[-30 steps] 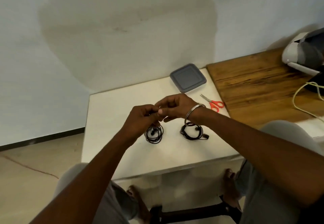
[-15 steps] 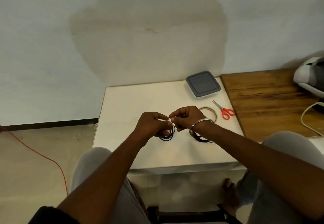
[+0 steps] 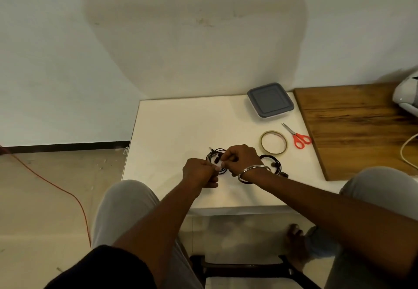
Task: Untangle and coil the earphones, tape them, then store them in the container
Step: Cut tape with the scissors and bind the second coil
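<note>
The left hand [image 3: 199,171] and the right hand [image 3: 241,158] meet with curled fingers and pinch the near edge of the coiled earphones [image 3: 216,159] on the white table [image 3: 172,130]. I cannot tell if tape is between the fingertips. If the pinch loosens, the loops may spring open. The container [image 3: 270,102] stands closed, well apart. Compared with half a second ago, the tape roll [image 3: 274,153] is uncovered.

Black earphones [image 3: 217,151], grey container [image 3: 270,100], red-handled scissors [image 3: 296,135], tan tape roll [image 3: 261,143], white table [image 3: 181,126], brown wood-grained board [image 3: 352,126].
</note>
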